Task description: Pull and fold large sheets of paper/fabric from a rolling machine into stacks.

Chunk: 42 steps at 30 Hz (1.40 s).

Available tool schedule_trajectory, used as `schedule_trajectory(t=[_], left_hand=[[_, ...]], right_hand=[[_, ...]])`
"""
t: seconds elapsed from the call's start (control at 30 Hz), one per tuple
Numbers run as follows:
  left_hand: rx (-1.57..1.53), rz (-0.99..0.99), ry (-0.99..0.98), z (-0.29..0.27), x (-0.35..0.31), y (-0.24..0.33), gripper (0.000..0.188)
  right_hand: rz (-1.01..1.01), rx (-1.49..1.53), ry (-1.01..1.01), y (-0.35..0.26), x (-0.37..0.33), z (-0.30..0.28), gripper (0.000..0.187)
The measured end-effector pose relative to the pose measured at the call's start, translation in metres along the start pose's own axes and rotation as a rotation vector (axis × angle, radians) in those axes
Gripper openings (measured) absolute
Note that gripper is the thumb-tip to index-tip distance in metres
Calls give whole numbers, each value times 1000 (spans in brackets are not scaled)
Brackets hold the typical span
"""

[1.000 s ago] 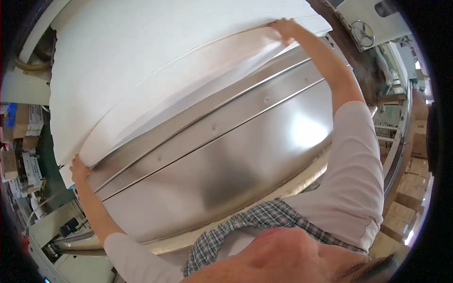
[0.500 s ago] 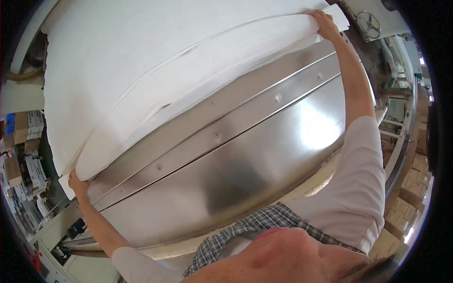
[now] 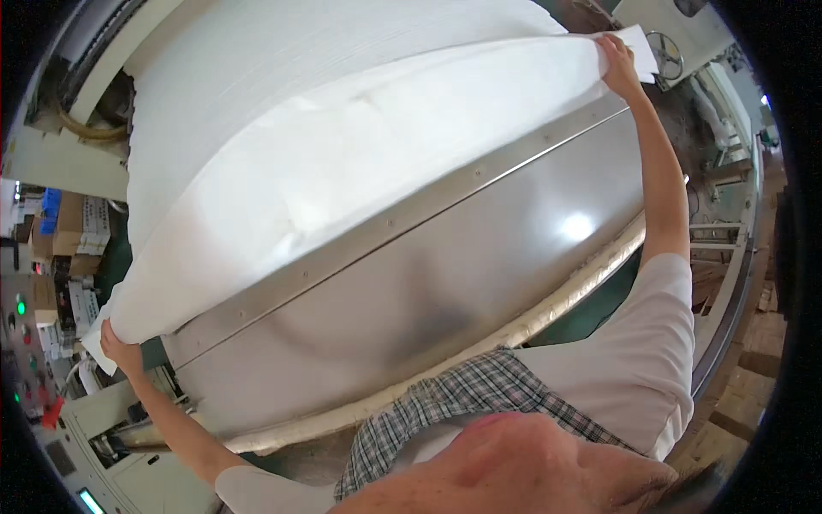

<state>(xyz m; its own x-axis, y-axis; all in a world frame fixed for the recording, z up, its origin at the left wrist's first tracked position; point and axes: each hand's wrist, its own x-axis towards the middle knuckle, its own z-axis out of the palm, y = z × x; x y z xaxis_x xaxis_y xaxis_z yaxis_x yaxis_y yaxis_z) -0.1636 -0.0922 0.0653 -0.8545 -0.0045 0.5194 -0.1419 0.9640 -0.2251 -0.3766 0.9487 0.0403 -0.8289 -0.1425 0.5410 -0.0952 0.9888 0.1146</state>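
Note:
A wide sheet of white material point(image 3: 342, 154), perhaps paper or cloth, stretches between my two hands in a sagging fold. My left hand point(image 3: 120, 349) grips its near left corner, fingers curled over the edge. At the far right, my right hand point(image 3: 618, 64) is closed on the other corner, with a loose flap sticking out past the fingers. Behind the fold spreads more of the white material point(image 3: 385, 34). Below it lies a smooth metal plate point(image 3: 402, 283) with a riveted strip point(image 3: 390, 223) along its far side.
A padded, shiny roll point(image 3: 514, 330) edges the metal plate on my side. Cartons point(image 3: 81, 227) are stacked at the left, above a panel with lit buttons point(image 3: 24, 334). A handwheel point(image 3: 666, 56) sits at the upper right. More cardboard boxes point(image 3: 728, 428) line the right side.
Both hands remain closed on the sheet's corners. The fold between them now hangs fuller and covers more of the riveted strip. My view has shifted, showing the panel at left.

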Motion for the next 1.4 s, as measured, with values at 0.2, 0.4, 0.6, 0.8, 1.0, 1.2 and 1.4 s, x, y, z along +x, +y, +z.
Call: schedule_trajectory(t=[0.2, 0.4, 0.6, 0.8, 1.0, 1.2, 1.4], left_hand=[[143, 136, -19, -52, -85, 43, 43], [70, -68, -239, -64, -201, 87, 49], [44, -146, -361, -82, -221, 92, 48], [39, -328, -686, -94, -243, 110, 62], [15, -168, -988, -80, -210, 61, 69], [114, -215, -1615, -7, -106, 41, 80], [240, 41, -1712, 93, -67, 117, 72]], right_hand=[[-52, 3, -32, 24, -114, -14, 46], [-18, -16, -213, 37, -231, -31, 48], [-16, 14, -335, 27, -229, -62, 49], [1, -12, -532, 14, -211, -96, 50], [-136, -14, -787, 29, -174, -79, 48], [-260, -50, -1217, 71, -112, -5, 42], [-262, -356, -1529, 155, -85, 101, 40]])
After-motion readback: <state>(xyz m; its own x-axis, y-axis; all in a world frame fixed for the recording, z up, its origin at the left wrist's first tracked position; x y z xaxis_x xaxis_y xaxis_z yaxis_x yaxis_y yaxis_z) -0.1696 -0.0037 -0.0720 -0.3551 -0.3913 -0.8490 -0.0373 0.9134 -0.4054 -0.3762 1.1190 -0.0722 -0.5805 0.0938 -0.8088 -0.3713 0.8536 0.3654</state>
